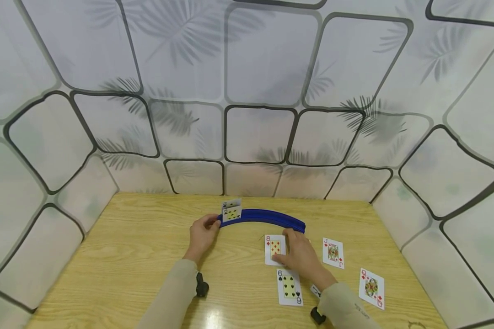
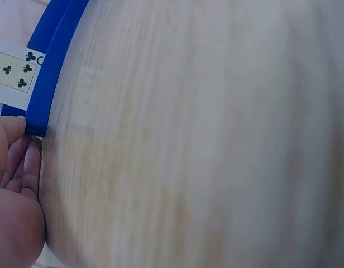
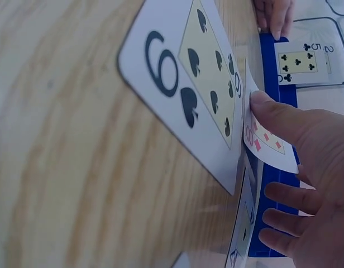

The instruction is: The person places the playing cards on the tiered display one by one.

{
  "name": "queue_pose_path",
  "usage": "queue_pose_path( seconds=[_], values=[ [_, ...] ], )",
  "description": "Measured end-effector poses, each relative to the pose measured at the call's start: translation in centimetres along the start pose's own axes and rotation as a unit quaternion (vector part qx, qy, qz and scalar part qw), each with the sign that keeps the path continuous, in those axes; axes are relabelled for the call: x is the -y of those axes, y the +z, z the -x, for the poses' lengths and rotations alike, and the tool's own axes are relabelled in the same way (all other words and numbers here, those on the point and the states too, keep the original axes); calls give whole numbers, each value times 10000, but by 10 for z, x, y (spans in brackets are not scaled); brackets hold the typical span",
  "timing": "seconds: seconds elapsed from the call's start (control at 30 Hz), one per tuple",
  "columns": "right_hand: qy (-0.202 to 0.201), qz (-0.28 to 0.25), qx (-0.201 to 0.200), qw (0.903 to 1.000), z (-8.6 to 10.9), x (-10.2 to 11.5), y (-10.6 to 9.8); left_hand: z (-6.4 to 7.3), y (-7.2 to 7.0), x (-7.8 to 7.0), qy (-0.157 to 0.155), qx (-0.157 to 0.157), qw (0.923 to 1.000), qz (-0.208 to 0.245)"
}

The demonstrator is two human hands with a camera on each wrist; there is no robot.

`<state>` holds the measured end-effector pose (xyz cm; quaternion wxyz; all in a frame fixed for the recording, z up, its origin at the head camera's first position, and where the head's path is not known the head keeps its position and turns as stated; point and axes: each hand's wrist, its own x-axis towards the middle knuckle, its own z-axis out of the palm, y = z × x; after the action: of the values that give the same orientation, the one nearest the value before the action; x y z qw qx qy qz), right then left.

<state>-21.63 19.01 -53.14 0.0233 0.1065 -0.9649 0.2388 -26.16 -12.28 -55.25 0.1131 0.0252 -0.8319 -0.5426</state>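
A curved blue card holder (image 1: 267,214) lies across the far part of the table. My left hand (image 1: 203,235) pinches its left end, thumb on top in the left wrist view. Standing in the holder by that hand are a five of clubs (image 3: 297,62) and, behind it, a card marked 2 (image 3: 328,53). With thumb and index finger my right hand (image 1: 302,256) grips an eight of diamonds (image 1: 272,250), which bows slightly in the right wrist view. The other right fingers extend near the holder. Below this card lies a six of spades (image 1: 289,288).
Face up on the right are a jack of diamonds (image 1: 333,252) and a queen of diamonds (image 1: 371,288). Another card (image 1: 315,290) is mostly hidden under my right forearm. A patterned curtain (image 1: 259,132) encloses the wooden table (image 1: 140,256) at the back and sides.
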Motion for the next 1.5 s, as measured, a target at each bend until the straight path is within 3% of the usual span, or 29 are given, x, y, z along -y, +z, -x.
queue_pose_path(
  seconds=[0.33, 0.53, 0.67, 1.03, 1.27, 1.5],
  values=[
    [62, -239, 51, 9997, -1, 7, -2, 1, 0, -1, -13, -23, 10000, -63],
    [-201, -568, -193, 9980, -3, 7, 0, 0, 0, 0, -67, 5, 10000, -19],
    [-391, -1009, -358, 9935, -4, 6, -1, 0, 0, 0, -52, -3, 10000, -24],
    [-300, -2058, -554, 9766, -12, 10, -8, 0, -1, 1, -67, 8, 10000, 11],
    [-595, -2156, -840, 9710, -24, 16, -17, 0, 0, 2, 78, -47, 9999, 63],
    [-213, -2442, -624, 9675, -34, 27, -23, 0, 1, 1, 84, -64, 9999, 31]
  ],
)
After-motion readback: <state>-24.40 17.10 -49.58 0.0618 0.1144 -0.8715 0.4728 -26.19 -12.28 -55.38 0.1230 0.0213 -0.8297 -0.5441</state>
